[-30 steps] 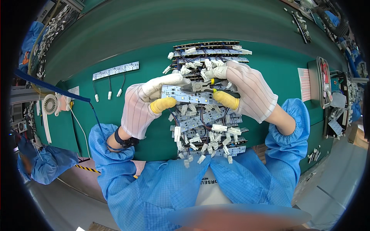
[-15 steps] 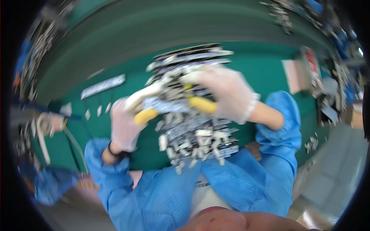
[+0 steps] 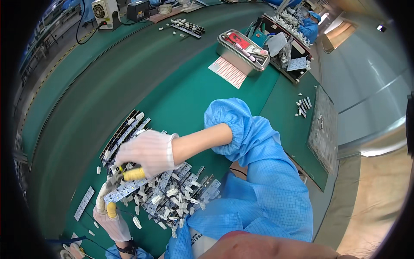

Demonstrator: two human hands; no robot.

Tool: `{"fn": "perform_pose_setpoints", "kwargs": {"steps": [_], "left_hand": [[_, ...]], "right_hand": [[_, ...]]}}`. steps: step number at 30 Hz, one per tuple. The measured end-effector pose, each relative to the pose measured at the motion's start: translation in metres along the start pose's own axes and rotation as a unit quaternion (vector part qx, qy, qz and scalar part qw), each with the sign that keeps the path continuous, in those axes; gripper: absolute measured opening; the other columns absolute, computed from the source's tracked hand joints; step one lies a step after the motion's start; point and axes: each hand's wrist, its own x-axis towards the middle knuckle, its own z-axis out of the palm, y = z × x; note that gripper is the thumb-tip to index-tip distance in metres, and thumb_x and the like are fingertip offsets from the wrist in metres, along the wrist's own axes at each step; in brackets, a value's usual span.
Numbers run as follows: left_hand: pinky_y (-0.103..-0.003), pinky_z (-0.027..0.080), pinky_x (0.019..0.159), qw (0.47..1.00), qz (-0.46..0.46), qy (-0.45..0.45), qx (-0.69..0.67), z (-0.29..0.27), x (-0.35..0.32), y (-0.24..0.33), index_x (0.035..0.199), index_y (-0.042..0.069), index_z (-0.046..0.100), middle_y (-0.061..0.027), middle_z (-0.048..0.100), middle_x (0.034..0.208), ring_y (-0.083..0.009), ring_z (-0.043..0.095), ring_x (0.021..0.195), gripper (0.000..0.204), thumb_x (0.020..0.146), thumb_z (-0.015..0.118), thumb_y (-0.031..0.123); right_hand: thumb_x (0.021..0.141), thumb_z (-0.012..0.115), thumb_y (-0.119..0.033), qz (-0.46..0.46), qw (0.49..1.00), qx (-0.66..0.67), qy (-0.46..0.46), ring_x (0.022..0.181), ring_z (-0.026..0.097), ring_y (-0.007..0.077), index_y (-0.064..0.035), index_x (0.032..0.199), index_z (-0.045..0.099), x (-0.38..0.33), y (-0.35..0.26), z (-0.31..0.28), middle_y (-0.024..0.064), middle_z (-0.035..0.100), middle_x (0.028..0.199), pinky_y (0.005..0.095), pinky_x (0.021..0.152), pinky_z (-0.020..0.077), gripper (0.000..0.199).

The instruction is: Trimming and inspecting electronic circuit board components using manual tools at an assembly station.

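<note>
Both white-gloved hands with yellow fingertip covers are closed on one narrow grey circuit strip with white connectors (image 3: 129, 189): the right hand (image 3: 146, 152) grips its upper end from above, forearm bare below a blue sleeve, and the left hand (image 3: 108, 207) pinches its lower end. Beneath them, a heap of similar strips and loose white connectors (image 3: 172, 198) lies on the green bench mat (image 3: 181, 99). Farther off, an open metal tray (image 3: 241, 52) holds small tools and a red item.
</note>
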Motion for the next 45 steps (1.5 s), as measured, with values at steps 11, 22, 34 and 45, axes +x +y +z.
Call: {"fn": "perform_pose_setpoints", "kwargs": {"steps": [11, 22, 34, 45], "left_hand": [[-0.021, 0.04, 0.058, 0.989, 0.086, 0.093, 0.076, -0.022, 0.015, 0.018, 0.113, 0.002, 0.062, -0.0086, 0.068, 0.098, -0.0097, 0.057, 0.074, 0.049, 0.093, 0.046, 0.044], [-0.027, 0.049, 0.083, 0.889, 0.08, 0.203, -0.403, -0.059, 0.022, -0.019, 0.129, -0.007, 0.043, -0.0146, 0.059, 0.114, -0.0198, 0.059, 0.1, 0.054, 0.094, 0.052, 0.033], [-0.029, 0.034, 0.109, 0.866, 0.044, 0.14, -0.477, -0.072, 0.019, -0.035, 0.14, 0.002, 0.031, -0.0147, 0.039, 0.138, -0.0286, 0.033, 0.132, 0.053, 0.096, 0.047, 0.029], [-0.021, 0.055, 0.074, 0.853, -0.014, 0.225, -0.47, -0.055, 0.026, -0.017, 0.135, -0.002, 0.036, -0.0179, 0.058, 0.119, -0.022, 0.052, 0.115, 0.056, 0.095, 0.049, 0.034]], "right_hand": [[0.077, 0.068, -0.011, 0.247, 0.901, -0.314, 0.167, 0.084, 0.058, 0.0303, -0.0121, 0.113, 0.056, -0.087, 0.11, -0.06, 0.011, 0.06, 0.095, 0.0398, 0.073, 0.0449, 0.038], [0.071, 0.073, -0.016, 0.206, 0.862, -0.457, 0.077, 0.115, 0.047, 0.0278, -0.0173, 0.128, 0.047, -0.067, 0.122, -0.049, 0.01, 0.049, 0.121, 0.0397, 0.094, 0.037, 0.063], [0.08, 0.065, -0.012, -0.012, 0.996, -0.015, -0.081, 0.105, 0.057, 0.0294, -0.0139, 0.113, 0.063, 0.067, 0.161, -0.005, 0.01, 0.062, 0.11, 0.0363, 0.09, 0.0459, 0.034], [0.084, 0.062, -0.019, -0.021, 0.995, -0.032, -0.096, 0.094, 0.06, 0.0281, -0.0124, 0.105, 0.067, 0.059, 0.147, 0.011, 0.0079, 0.065, 0.104, 0.0356, 0.081, 0.0475, 0.023]]}}
